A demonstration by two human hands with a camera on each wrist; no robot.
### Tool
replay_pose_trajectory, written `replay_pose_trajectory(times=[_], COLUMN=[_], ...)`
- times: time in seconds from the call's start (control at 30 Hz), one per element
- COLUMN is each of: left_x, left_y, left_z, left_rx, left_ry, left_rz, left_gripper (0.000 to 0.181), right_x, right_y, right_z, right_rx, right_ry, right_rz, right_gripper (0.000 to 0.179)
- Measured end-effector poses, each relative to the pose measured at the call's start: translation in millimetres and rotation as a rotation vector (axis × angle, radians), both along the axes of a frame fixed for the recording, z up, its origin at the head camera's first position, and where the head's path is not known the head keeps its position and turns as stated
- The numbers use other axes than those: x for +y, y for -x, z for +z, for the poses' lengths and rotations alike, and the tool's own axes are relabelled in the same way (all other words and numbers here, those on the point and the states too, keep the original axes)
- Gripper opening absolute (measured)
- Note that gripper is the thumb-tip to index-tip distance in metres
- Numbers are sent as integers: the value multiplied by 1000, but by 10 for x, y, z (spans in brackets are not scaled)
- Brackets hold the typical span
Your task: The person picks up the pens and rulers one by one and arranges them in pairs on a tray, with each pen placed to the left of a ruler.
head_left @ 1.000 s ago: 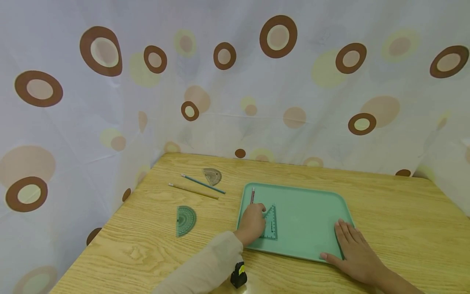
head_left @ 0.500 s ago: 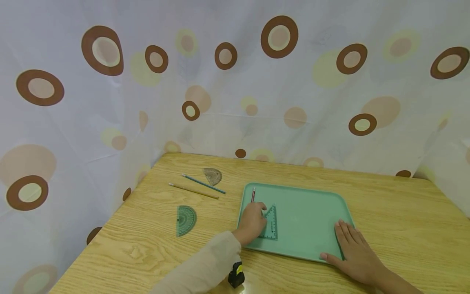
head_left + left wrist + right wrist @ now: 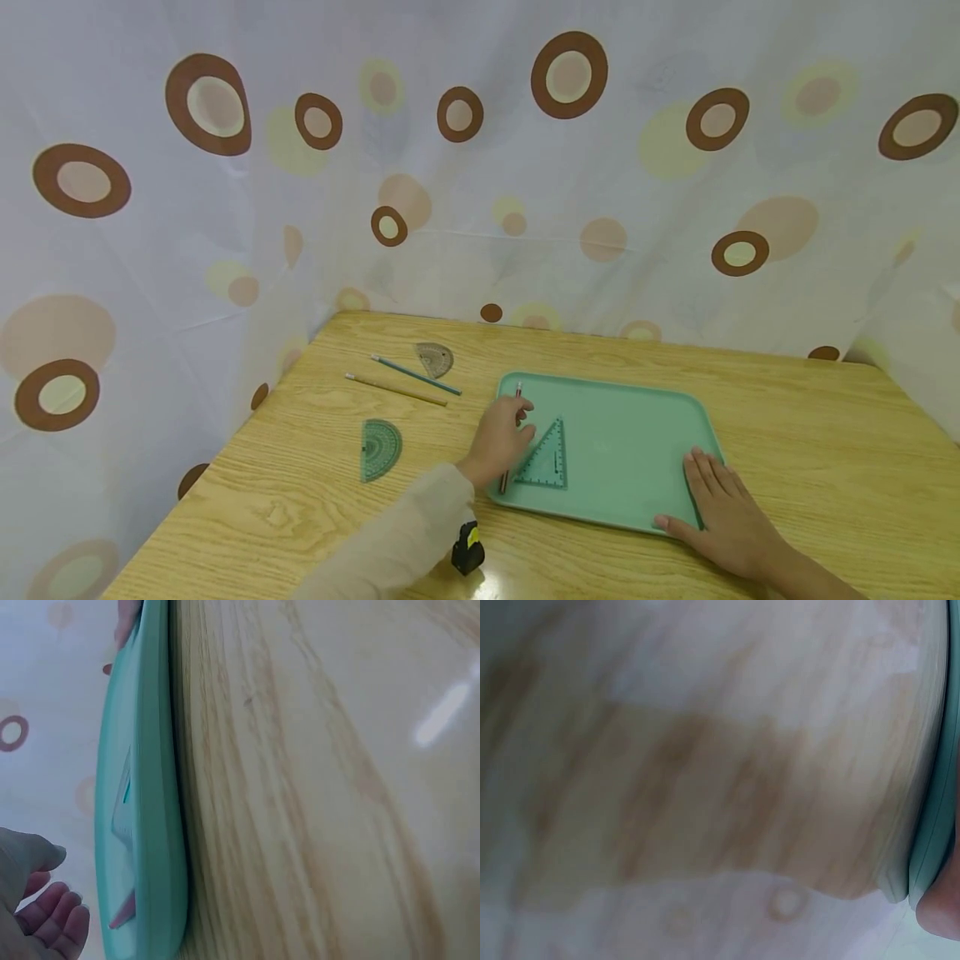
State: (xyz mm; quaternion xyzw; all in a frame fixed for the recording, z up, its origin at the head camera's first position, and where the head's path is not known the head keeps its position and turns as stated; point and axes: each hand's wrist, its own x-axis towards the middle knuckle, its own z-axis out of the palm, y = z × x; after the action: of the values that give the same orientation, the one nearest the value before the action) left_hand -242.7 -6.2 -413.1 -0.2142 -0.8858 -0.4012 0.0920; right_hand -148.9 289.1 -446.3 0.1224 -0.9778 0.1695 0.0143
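A green tray [image 3: 637,442] lies on the wooden table. Along its left side is a dark red pencil [image 3: 503,482], partly hidden by my left hand [image 3: 497,442]. That hand hovers over the pencil with thumb and fingers apart, and the left wrist view shows nothing between them. Just right of it, a clear green set square [image 3: 558,458] lies in the tray. My right hand [image 3: 723,517] rests with straight fingers on the tray's right front corner. In the right wrist view only a bit of that hand shows beside the tray rim [image 3: 930,832].
Left of the tray lie a green protractor [image 3: 381,451], a yellowish pencil [image 3: 397,390], a blue pencil [image 3: 416,375] and a greyish clear protractor [image 3: 435,359]. A small black and yellow object [image 3: 468,547] is beside the left sleeve. A patterned curtain [image 3: 540,183] borders the table.
My left hand has come off the set square and shifted left and slightly away, uncovering the pencil's near end. The black and yellow object moved left with the sleeve. The right hand stays put.
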Motion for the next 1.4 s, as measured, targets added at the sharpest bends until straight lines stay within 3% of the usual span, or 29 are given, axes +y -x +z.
replay_pose_trajectory(times=[0.23,0.43,0.87,1.4], left_x=[-85,-148,-293,-455], left_y=[38,78,172,255], left_z=[11,10,-19,-7], left_rx=[18,-14,17,-49], left_ry=[-45,-84,-85,-186], left_rz=[10,47,137,205], left_gripper=[22,23,24,29], right_x=[5,8,2,-1], right_y=[0,-3,-13,-7], right_z=[-7,10,26,5], right_rx=[0,1,-9,-4], right_ry=[-4,-5,7,2], right_rz=[1,4,3,4], right_gripper=[97,97,97,97])
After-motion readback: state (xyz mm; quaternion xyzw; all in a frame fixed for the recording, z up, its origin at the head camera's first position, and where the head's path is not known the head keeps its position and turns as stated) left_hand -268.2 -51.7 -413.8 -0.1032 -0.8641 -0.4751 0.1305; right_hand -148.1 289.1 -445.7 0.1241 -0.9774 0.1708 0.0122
